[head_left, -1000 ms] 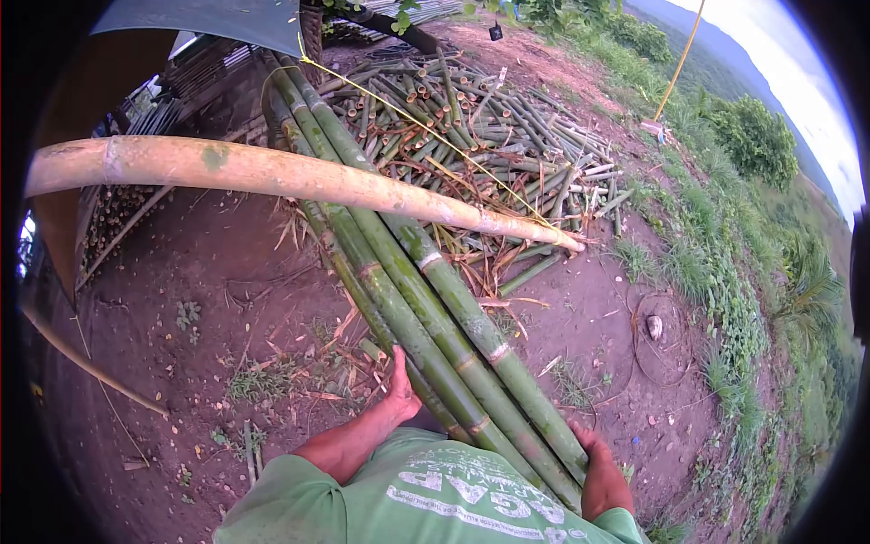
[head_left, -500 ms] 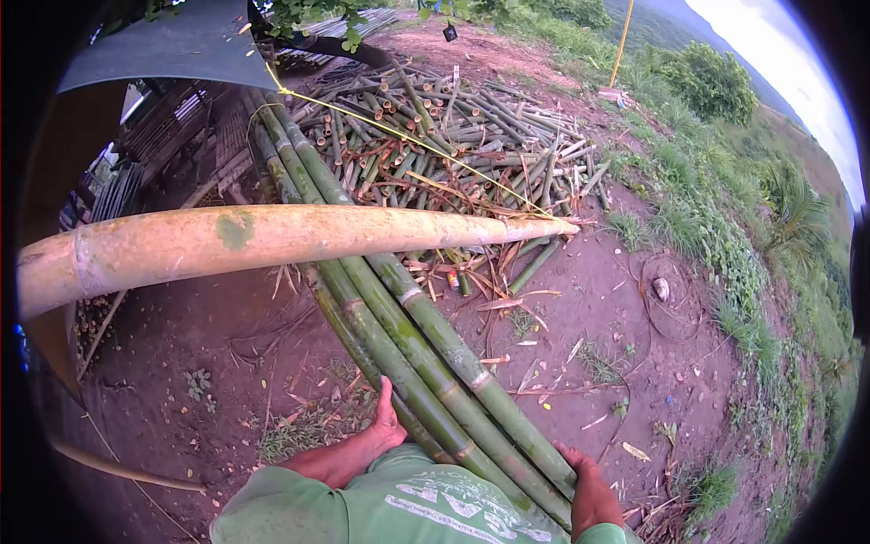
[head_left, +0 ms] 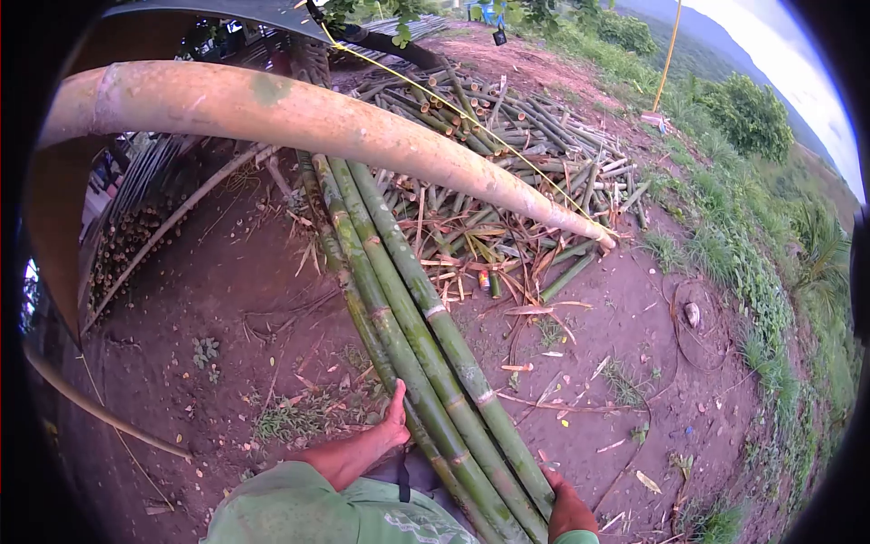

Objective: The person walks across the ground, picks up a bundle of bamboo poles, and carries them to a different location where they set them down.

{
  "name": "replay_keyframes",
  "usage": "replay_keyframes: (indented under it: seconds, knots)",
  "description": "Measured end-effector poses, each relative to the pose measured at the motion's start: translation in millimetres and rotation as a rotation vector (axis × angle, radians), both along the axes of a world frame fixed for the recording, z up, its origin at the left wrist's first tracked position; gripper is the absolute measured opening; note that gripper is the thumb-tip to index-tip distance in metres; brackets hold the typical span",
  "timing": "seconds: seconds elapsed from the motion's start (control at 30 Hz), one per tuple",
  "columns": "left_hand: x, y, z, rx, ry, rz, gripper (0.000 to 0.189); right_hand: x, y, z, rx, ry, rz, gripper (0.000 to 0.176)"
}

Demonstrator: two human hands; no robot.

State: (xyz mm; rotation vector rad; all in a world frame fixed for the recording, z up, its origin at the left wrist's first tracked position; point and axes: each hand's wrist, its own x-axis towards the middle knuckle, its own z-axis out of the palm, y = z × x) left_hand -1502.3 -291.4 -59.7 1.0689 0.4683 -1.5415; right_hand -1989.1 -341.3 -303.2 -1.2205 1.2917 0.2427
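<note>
Several long green bamboo poles [head_left: 421, 354] run side by side from the upper middle down to my body. My left hand [head_left: 395, 419] holds their left side, thumb up along the outermost pole, its fingers hidden underneath. On the right side, my right hand [head_left: 567, 503] grips the outermost pole near the lower end, with its fingers partly out of sight. A thick pale bamboo pole [head_left: 362, 131] crosses above the green ones, from the upper left to the right.
Behind lies a heap of cut bamboo pieces [head_left: 544, 136]. A yellow rope [head_left: 426, 91] slopes over it. Thin poles [head_left: 149, 195] are stacked at the left under a dark tarp [head_left: 213, 9]. A wire coil [head_left: 716, 358] lies on the soil at the right, beside a grassy slope.
The far ends of the green poles have come out from under the tarp and nearer to me. The view has shifted, and the pale pole now slants down to the right.
</note>
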Motion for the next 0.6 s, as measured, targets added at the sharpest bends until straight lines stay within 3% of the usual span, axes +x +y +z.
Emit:
replay_keyframes:
  seconds: [0.1, 0.17, 0.23, 0.33, 0.4, 0.5, 0.53, 0.6]
  knots:
    - [-6, 1, -74, 0.136, -0.101, 0.048, 0.085, 24, -15, 11, 0.052, 0.198, -0.021, 0.073]
    - [-12, 15, -85, 0.212, -0.094, -0.011, 0.083, 2, -17, 32, 0.018, 0.255, -0.142, 0.06]
    - [-8, 7, -49, 0.163, -0.061, -0.099, 0.081, -15, -20, 61, -0.141, 0.321, -0.205, 0.064]
    - [20, 23, -25, 0.346, -0.361, -0.724, 0.077, -29, -16, 147, -0.322, 0.527, -0.096, 0.061]
    - [39, 37, 24, 0.154, -0.305, -0.725, 0.064, -42, -2, 182, -0.379, 0.621, 0.011, 0.055]
    - [64, 67, 76, 0.104, -0.411, -0.693, 0.059, -82, 35, 184, -0.165, 0.37, -0.196, 0.045]
    - [71, 77, 85, 0.12, -0.5, -0.7, 0.056, -80, 40, 189, -0.035, 0.562, -0.098, 0.041]
    - [82, 89, 95, 0.149, -0.621, -0.693, 0.051, -51, 59, 223, 0.166, 0.582, -0.143, 0.04]
